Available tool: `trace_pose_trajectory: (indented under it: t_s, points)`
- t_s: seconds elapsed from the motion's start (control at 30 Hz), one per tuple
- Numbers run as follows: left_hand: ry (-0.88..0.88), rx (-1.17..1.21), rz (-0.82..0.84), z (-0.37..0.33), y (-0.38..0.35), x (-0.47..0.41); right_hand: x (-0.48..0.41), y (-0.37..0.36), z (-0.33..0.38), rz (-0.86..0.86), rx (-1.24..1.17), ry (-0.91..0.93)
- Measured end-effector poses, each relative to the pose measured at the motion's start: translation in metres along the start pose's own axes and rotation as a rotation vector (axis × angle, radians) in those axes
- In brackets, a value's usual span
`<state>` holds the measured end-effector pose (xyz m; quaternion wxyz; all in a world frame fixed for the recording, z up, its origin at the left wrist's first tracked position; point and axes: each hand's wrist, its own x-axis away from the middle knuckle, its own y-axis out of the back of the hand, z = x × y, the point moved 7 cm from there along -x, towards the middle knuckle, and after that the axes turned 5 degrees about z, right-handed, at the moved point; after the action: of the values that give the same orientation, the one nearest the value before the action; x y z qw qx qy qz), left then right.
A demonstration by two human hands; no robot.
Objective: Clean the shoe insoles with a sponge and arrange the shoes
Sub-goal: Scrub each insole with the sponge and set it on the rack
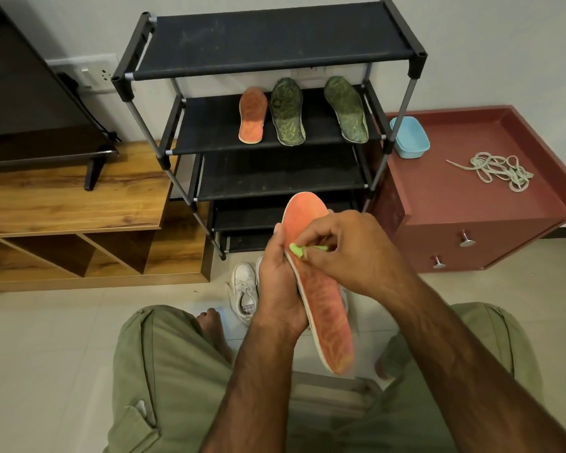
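Shoe rack [275, 44] behind, orange insole [327, 315] held in front.
Rack's second shelf carries three other insoles [287, 112]; held insole tilts above white shoe [244, 294] on floor, left grip [278, 289] clamped on its edge, right grip [350, 253] pinching green sponge [296, 249] against its middle.

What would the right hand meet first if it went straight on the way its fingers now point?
The orange insole: the right hand pinches the green sponge, which seems to press on it. Just behind the insole is the left hand that holds it, though depth is hard to judge.
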<state>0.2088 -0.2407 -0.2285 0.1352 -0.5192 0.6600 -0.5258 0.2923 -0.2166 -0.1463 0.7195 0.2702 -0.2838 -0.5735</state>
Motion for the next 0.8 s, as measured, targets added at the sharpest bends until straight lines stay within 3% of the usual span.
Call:
trace_pose_trajectory:
  t_s: [0.13, 0.27, 0.4, 0.57, 0.7, 0.8]
  points:
    - [-0.004, -0.035, -0.009, 0.003, -0.003, 0.0, -0.002, 0.015, -0.004, -0.173, 0.101, -0.048]
    - [0.008, -0.009, 0.004, 0.001, 0.0, -0.001, -0.002, -0.002, -0.002, 0.05, -0.039, -0.004]
    - [0.0, -0.053, -0.005, 0.003, -0.001, 0.0, -0.003, 0.011, -0.012, -0.164, 0.061, -0.084]
    - [0.011, -0.027, -0.006, 0.0, -0.001, 0.001, -0.002, -0.002, -0.003, 0.032, -0.018, -0.014]
    - [0.018, -0.083, -0.006, 0.001, -0.001, 0.0, 0.0, 0.02, -0.01, -0.163, 0.121, -0.103]
    - [0.039, -0.034, -0.005, 0.002, -0.003, 0.001, 0.001, 0.007, -0.002, -0.08, 0.028, -0.019]
